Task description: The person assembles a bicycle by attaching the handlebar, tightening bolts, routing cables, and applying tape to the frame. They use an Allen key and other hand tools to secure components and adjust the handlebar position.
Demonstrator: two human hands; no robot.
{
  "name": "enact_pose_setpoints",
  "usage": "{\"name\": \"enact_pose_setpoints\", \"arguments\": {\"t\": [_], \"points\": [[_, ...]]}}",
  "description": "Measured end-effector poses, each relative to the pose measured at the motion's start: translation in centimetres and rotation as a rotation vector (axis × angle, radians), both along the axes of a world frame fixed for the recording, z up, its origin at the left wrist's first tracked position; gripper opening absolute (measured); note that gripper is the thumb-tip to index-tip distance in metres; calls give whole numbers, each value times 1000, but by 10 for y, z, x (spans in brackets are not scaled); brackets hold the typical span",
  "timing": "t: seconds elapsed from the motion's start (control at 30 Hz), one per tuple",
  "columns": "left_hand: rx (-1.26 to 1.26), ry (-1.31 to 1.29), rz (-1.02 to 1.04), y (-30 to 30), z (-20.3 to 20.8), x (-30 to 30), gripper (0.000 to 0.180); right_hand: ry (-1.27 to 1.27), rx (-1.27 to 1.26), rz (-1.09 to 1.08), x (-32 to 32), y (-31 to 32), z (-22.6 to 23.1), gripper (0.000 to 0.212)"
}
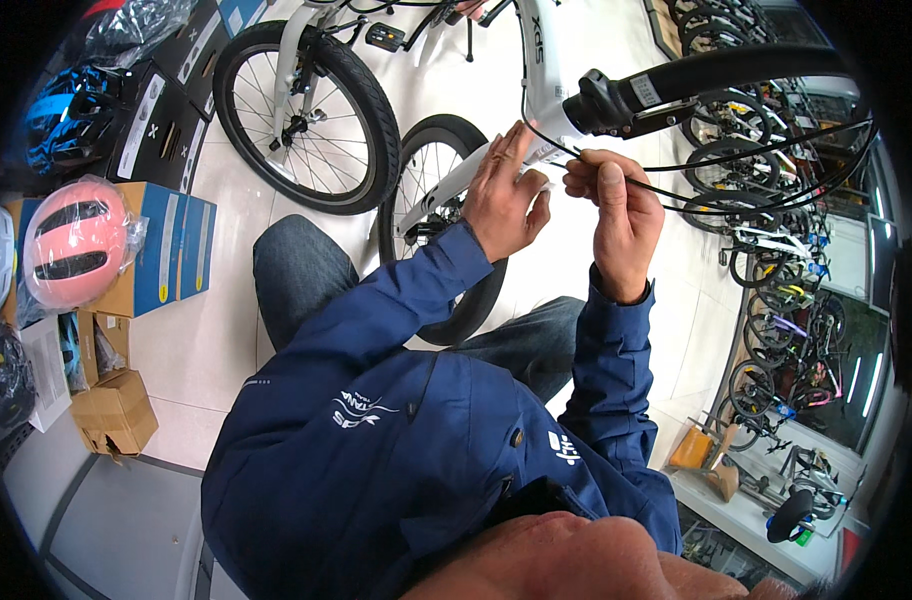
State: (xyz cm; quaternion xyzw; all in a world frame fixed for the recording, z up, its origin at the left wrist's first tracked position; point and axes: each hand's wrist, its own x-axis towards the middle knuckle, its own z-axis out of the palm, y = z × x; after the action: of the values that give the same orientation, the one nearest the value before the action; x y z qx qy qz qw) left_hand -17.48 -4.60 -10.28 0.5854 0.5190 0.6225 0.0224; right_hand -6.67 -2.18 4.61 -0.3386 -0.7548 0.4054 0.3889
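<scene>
A white bicycle frame [547,70] stands in front of me, with black cables [766,148] running from it to the right. My right hand [624,215] is closed, its thumb and fingers pinching a black cable beside the frame. On the frame's left side, my left hand [506,195] has its fingers stretched out against the white tube; its thumb is bent and its palm is partly hidden. Above my right hand is the black handlebar [736,75]. A wheel with a black tyre [456,325] stands below the frame, partly behind my left forearm.
Another wheel [306,118] of a white bike stands at the upper left. Boxes [176,240], a pink helmet [76,243] and a blue-black helmet [71,118] are stacked on the left. Rows of bicycles [766,330] line the right, near a white bench [746,520] with tools.
</scene>
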Motion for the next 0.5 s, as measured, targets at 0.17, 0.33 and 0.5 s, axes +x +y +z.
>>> {"name": "enact_pose_setpoints", "arguments": {"t": [0.17,0.33,0.5], "points": [[-30,21,-7,2,-3,-3,18,-3,22,24,-1,2,-1,28],[-89,45,17,-10,2,-7,19,23,-17,27,-3,1,1,28],[-20,-23,7,-10,8,6,16,14,7,35,-2,0,0,29]]}}
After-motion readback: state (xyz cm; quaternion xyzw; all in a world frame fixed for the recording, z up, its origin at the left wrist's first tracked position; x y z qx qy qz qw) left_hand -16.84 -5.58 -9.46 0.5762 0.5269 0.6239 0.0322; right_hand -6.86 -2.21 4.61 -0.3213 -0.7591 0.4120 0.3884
